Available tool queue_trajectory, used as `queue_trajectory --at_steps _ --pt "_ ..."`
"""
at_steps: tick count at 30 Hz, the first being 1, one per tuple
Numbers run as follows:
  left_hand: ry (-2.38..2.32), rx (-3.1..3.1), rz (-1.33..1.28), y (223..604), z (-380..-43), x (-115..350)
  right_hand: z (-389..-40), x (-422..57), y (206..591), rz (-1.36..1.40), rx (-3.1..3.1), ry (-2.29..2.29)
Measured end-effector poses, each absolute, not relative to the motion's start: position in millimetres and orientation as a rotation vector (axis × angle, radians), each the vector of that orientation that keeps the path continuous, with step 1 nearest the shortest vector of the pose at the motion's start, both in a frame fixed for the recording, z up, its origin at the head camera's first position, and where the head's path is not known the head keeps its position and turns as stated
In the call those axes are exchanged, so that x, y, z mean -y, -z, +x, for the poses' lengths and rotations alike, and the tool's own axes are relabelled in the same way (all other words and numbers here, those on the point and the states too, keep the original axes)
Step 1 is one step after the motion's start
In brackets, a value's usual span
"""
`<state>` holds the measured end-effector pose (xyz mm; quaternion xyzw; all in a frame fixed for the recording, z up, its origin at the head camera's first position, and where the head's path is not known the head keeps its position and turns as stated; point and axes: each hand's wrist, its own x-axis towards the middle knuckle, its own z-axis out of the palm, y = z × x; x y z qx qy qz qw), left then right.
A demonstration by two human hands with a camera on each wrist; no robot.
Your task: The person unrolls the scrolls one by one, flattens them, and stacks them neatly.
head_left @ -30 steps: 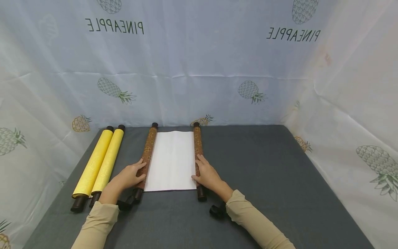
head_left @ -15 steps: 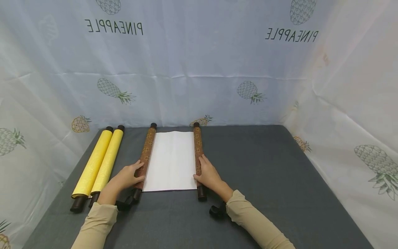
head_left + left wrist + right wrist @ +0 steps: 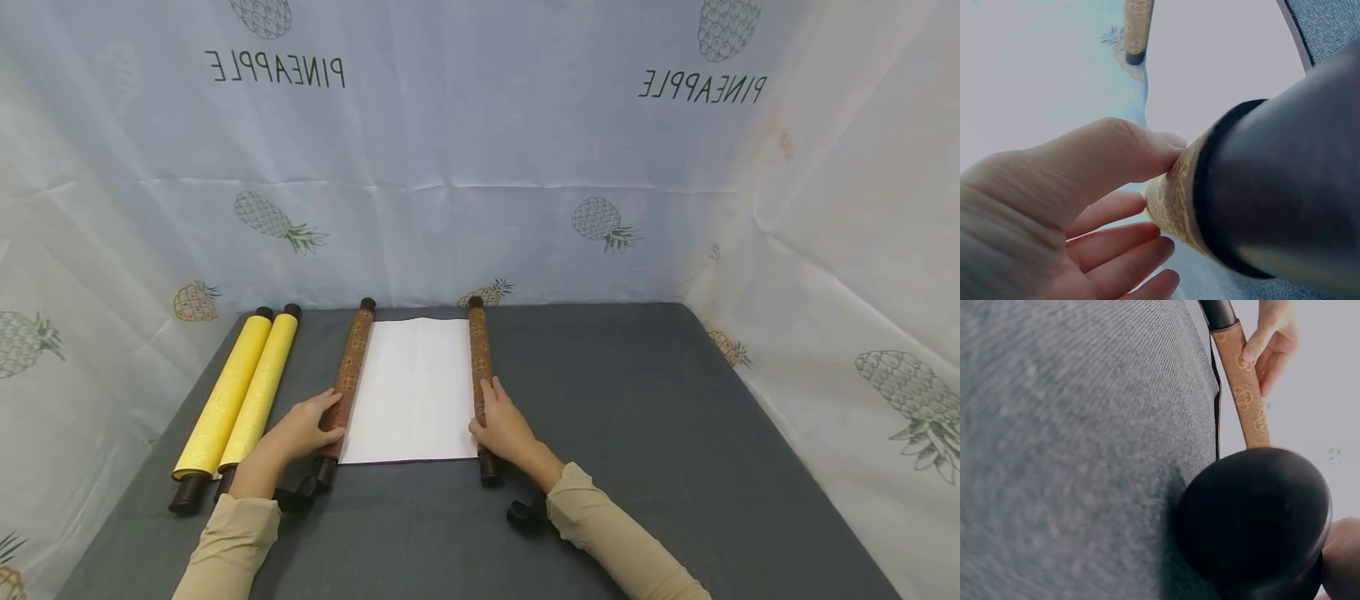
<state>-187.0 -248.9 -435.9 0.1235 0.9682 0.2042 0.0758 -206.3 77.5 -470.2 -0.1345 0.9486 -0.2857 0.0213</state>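
A brown scroll with a gold pattern lies partly unrolled on the table, its white paper [image 3: 420, 392] stretched flat between two rolled ends. My left hand [image 3: 296, 429] holds the left roll [image 3: 352, 358] near its close end, thumb on the paper side and fingers on the outer side. On the right roll [image 3: 479, 350], my right hand [image 3: 510, 427] has its thumb at the inner edge and fingers over the top. The left wrist view shows the dark rod end [image 3: 1285, 169] close up. A black rod knob [image 3: 1247, 519] hides most of my right hand in its wrist view.
Two rolled yellow scrolls [image 3: 225, 400] with dark rod ends lie side by side at the left of the grey table [image 3: 637, 417]. A white pineapple-print curtain [image 3: 480, 125] stands behind the table and along both sides.
The left roll and my left hand have shifted slightly left, and the right roll and my right hand slightly right. A little more white paper shows between the rolls.
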Motion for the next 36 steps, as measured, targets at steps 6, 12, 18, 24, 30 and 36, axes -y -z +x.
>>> queue_trajectory --at_steps 6,12,18,24,30,36 --pt "-0.597 -2.933 0.438 435.4 -184.6 249.7 -206.7 -77.7 467.6 -0.383 -2.925 0.876" --pt "-0.617 -2.939 0.417 436.4 -183.2 249.1 -206.5 -79.1 467.3 -0.347 -2.94 0.891" --pt "-0.618 -2.951 0.377 438.5 -183.4 250.8 -206.6 -79.1 469.6 -0.325 -2.959 0.876" --pt "-0.6 -2.954 0.346 436.1 -183.2 251.6 -208.0 -78.7 467.5 -0.319 -2.96 0.819" --pt "-0.604 -2.951 0.284 435.2 -182.7 251.5 -208.9 -80.4 467.2 -0.299 -2.947 0.822" --pt "-0.568 -2.985 0.242 436.2 -183.9 252.5 -208.8 -81.9 465.8 -0.286 -2.953 0.82"
